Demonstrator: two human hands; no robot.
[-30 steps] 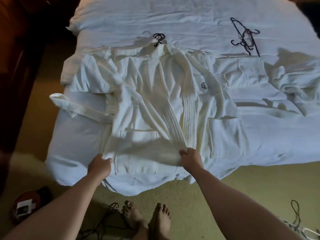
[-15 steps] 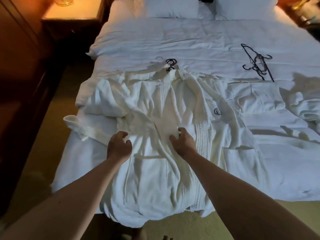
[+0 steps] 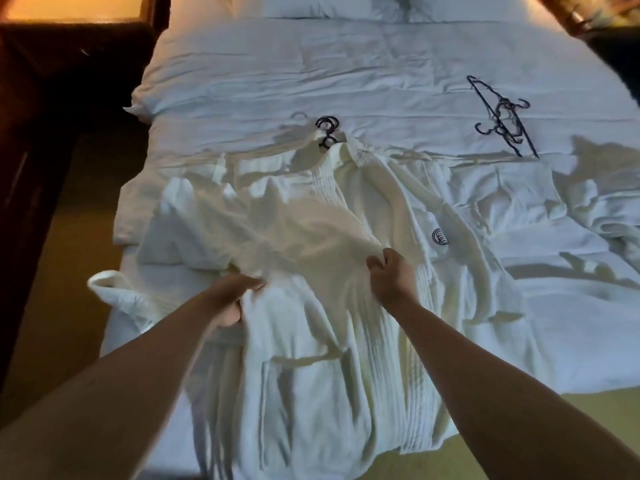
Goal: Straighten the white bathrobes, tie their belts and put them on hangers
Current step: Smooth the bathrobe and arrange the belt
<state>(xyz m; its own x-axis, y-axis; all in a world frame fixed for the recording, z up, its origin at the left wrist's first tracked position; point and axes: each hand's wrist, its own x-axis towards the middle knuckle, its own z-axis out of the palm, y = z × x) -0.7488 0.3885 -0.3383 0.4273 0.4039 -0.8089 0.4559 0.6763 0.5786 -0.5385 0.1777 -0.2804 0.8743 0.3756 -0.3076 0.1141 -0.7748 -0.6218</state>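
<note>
Both hands are clamped on cloth — the left hand (image 3: pixel 232 299) and right hand (image 3: pixel 391 271) each bunch the bathrobe (image 3: pixel 311 237) laid across the bed (image 3: pixel 381 64). Straightening seems under way; next, the belt (image 3: pixel 114 289) must be found and tied.

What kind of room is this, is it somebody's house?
Probably a hotel bedroom, though a home can't be ruled out. A big bed has plain white sheets and pillows, and a white bathrobe with a stitched logo lies on it, near spare black hangers.
</note>
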